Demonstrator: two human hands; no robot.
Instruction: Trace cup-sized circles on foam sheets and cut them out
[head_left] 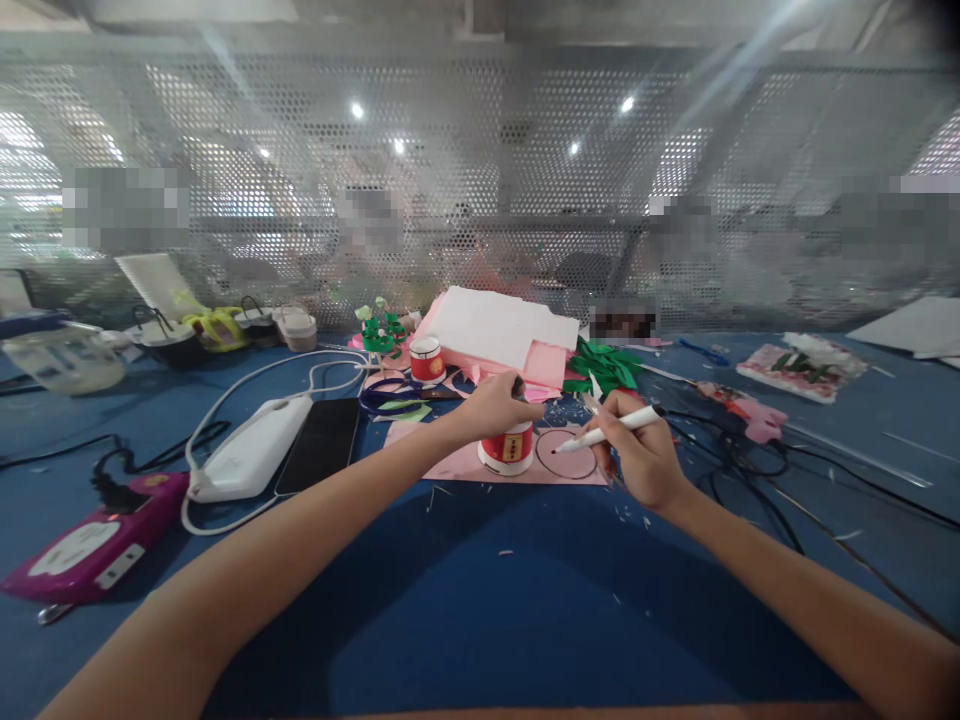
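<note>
My left hand [496, 403] is closed over the top of a small red and white cup [508, 447] that stands upside down on a pink sheet of paper [450, 462]. My right hand [639, 452] grips a white marker pen [609, 430], its tip touching the sheet just right of the cup. A drawn black circle [568, 453] shows on the pink paper beside the pen tip.
On the blue table [480, 600]: a white power bank [251, 447] with cable, a black phone [319, 443], a purple device [90, 550], a second red cup [427, 360], stacked white and pink sheets [499, 335], green paper cut-outs [604, 367], black cables [750, 460]. A perforated mesh screen [480, 180] stands behind.
</note>
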